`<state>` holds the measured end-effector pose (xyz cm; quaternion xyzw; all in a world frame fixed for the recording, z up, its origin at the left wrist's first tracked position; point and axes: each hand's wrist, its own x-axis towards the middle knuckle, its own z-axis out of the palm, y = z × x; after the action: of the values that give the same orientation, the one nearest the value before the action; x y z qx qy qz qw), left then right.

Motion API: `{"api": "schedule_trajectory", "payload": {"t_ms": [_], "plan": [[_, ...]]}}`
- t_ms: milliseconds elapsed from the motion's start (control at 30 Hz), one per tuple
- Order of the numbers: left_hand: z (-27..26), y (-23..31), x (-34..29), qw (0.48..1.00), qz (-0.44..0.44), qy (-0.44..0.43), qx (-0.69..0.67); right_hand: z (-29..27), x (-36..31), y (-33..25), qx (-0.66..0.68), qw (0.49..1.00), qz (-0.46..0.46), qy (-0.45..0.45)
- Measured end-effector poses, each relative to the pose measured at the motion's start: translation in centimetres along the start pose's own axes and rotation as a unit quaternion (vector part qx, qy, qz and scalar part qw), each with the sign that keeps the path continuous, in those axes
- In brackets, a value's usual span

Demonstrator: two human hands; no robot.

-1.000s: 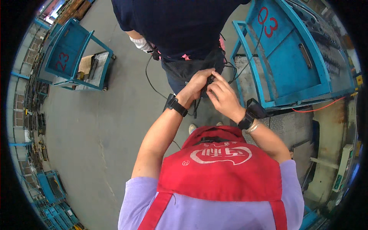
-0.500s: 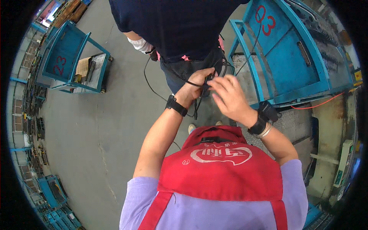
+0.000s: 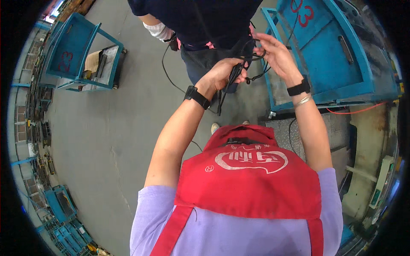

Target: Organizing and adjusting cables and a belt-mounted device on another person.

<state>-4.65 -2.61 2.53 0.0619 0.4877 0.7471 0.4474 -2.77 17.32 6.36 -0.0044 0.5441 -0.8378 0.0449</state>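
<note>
A bundle of thin black cable (image 3: 232,79) is gripped in my left hand (image 3: 220,74), with its loose ends hanging below the fingers. To the right and slightly farther away, my right hand (image 3: 279,57) has its thumb and fingers around a loop of the same cable. The loop spans the gap between both hands. Black bands circle my wrists. Just beyond the hands stands another person in a dark top (image 3: 196,25), with a dark cloth at the waist. Part of the cable is hidden by my fingers.
A blue metal cart (image 3: 329,55) stands close on the right, beside a patterned metal plate (image 3: 277,128). Another blue cart (image 3: 77,55) with flat pieces on it is at the far left. A thin black cord (image 3: 168,79) hangs near the other person. Racks line the left edge.
My right hand has moved away from my left, farther out and to the right, drawing a cable loop with it. My left hand stays nearly in place, holding the bundle.
</note>
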Motion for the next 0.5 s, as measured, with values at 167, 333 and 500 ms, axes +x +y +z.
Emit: {"api": "schedule_trajectory", "payload": {"t_ms": [167, 333, 500], "plan": [[0.7, 0.4, -0.3, 0.999, -0.008, 0.015, 0.028, 0.4, 0.9, -1.8, -0.323, 0.931, 0.157, 0.061], [1.0, 0.4, -0.1, 0.997, 0.022, 0.010, 0.075, -1.0, 2.4, -1.5, -0.224, 0.964, 0.092, 0.106], [1.3, 0.8, -0.6, 0.998, 0.013, 0.046, 0.029, 1.5, -0.1, -0.6, -0.299, 0.951, -0.012, 0.073]]}}
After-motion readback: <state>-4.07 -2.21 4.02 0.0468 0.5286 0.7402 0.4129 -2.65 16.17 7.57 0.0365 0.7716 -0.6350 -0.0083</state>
